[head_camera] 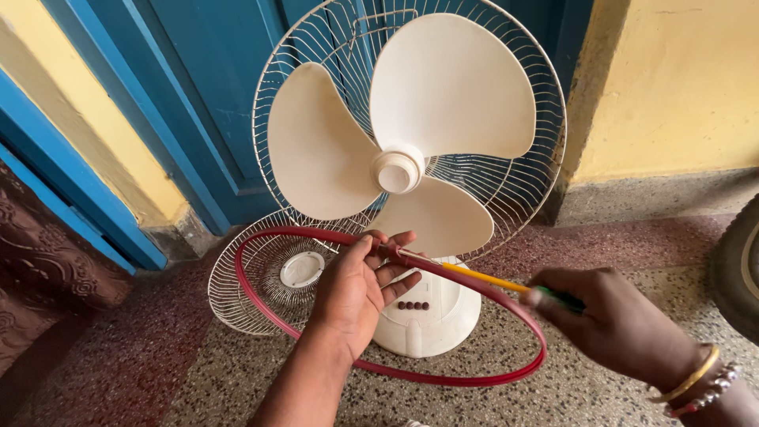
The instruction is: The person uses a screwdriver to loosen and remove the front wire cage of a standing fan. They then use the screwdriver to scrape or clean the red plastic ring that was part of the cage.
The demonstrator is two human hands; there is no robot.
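A white table fan stands on the speckled floor with its three blades bare and only the rear wire guard behind them. My left hand grips a red plastic rim ring at its upper edge, in front of the fan's white base. My right hand holds a screwdriver with a yellow shaft and green handle, its tip touching the ring beside my left fingers. The detached front wire guard leans low to the left of the base.
A blue door and yellow walls stand behind the fan. A dark patterned cloth hangs at the left. Part of a black tyre shows at the right edge. Bangles circle my right wrist.
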